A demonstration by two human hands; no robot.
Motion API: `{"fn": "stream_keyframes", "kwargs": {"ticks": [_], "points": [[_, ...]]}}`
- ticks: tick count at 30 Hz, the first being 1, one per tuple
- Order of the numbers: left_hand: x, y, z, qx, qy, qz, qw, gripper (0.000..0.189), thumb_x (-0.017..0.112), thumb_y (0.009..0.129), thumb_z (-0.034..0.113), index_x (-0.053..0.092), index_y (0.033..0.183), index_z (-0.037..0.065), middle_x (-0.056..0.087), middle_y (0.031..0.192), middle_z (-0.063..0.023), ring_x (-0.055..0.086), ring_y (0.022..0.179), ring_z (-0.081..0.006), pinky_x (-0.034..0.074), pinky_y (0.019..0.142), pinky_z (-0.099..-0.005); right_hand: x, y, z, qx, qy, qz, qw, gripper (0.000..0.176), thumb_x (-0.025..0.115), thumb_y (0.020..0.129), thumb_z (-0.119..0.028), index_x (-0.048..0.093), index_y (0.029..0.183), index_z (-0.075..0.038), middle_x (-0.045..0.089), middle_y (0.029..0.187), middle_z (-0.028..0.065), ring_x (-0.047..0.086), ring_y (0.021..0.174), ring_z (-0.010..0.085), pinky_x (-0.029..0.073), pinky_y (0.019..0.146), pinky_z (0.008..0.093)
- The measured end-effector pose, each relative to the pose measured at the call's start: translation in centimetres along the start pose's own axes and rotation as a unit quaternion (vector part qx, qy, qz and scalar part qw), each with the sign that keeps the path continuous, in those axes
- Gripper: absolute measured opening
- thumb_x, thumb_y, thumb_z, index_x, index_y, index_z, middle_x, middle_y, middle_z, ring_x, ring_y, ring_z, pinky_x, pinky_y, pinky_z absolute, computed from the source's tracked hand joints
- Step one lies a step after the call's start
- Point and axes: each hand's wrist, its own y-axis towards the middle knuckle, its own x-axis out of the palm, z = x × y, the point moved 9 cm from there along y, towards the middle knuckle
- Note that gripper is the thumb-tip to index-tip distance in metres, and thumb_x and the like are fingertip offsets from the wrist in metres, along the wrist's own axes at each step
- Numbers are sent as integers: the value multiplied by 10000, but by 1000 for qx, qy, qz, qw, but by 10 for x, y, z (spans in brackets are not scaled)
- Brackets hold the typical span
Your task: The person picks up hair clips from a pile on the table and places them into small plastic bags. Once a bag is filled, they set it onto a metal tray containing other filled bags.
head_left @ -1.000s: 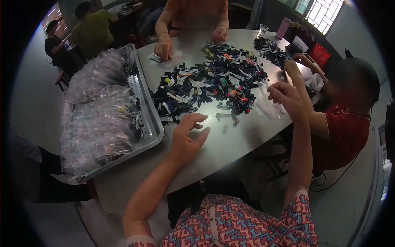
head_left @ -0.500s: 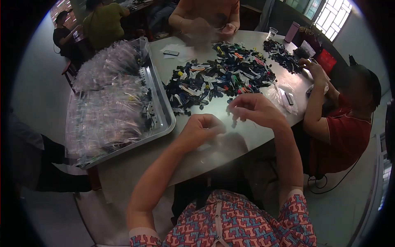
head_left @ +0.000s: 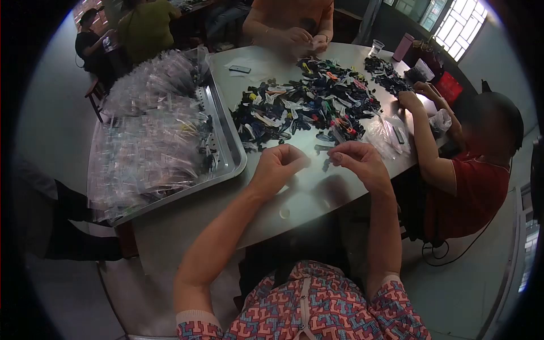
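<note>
My left hand (head_left: 279, 168) is above the near part of the table, thumb and fingers closed in a pinch. Whatever lies between its blurred fingertips I cannot make out. Facing it, my right hand (head_left: 362, 165) pinches a small greyish piece (head_left: 326, 165) that hangs below the fingertips. Just beyond both hands spreads a heap of small elongated pieces (head_left: 294, 107), mostly black, with white, red, yellow and green ones among them. To the left, a metal tray (head_left: 231, 164) is piled with filled clear plastic bags (head_left: 150, 153).
Clear bags (head_left: 381, 136) and a dark flat object (head_left: 398, 134) lie right of the heap. A similar object (head_left: 239, 69) is at the far left. A person in red (head_left: 473, 181) works on the right; another in orange (head_left: 294, 22) sits opposite. A cup (head_left: 375, 47) and pink bottle (head_left: 403, 47) stand behind.
My right hand has dropped slightly and its fingers have drawn together. My left hand has risen slightly. The person on the right has brought one hand forward over the table.
</note>
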Motion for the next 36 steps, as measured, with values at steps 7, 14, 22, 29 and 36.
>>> {"fn": "stream_keyframes", "kwargs": {"ticks": [7, 14, 22, 29, 36], "points": [[-4, 1, 4, 14, 7, -3, 1000, 154, 768, 878, 167, 696, 889, 31, 673, 770, -1, 586, 608, -63, 485, 538, -229, -2, 3, 10, -21, 17, 84, 996, 173, 726, 915, -109, 721, 1039, 12, 733, 913, 47, 675, 847, 107, 537, 789, 246], [-3, 4, 10, -11, 7, -55, 998, 403, 805, 854, 183, 626, 1188, 45, 676, 1136, -32, 626, 992, -101, 508, 867, -262, 6, 1, 15, -31, 34, 102, 994, 146, 741, 905, -104, 719, 1003, 2, 715, 857, 24, 648, 800, 79, 510, 738, 225], [22, -26, 55, 316, 427, 54, 845, 1118, 906, 621, 399, 320, 1480, -10, 421, 1441, -213, 398, 1350, -379, 301, 1155, -455, 16, -4, 6, -65, -3, 167, 984, 158, 772, 882, -113, 719, 961, 14, 714, 838, 23, 636, 764, 67, 503, 705, 220], [23, -26, 50, 340, 366, 104, 860, 1034, 851, 668, 217, 277, 1499, -6, 486, 1364, -189, 395, 1324, -378, 325, 1128, -467, 48, -8, -5, -87, 41, 206, 974, 126, 764, 893, -92, 695, 912, 12, 695, 811, 5, 605, 727, 39, 483, 654, 195], [18, -23, 45, 282, 389, 95, 872, 851, 767, 714, 111, 337, 1439, -13, 528, 1191, -150, 467, 1169, -330, 340, 1070, -460, 54, -9, -14, -99, -16, 216, 971, 167, 776, 884, -129, 678, 939, -6, 680, 880, 14, 594, 768, 58, 485, 677, 221]]}}
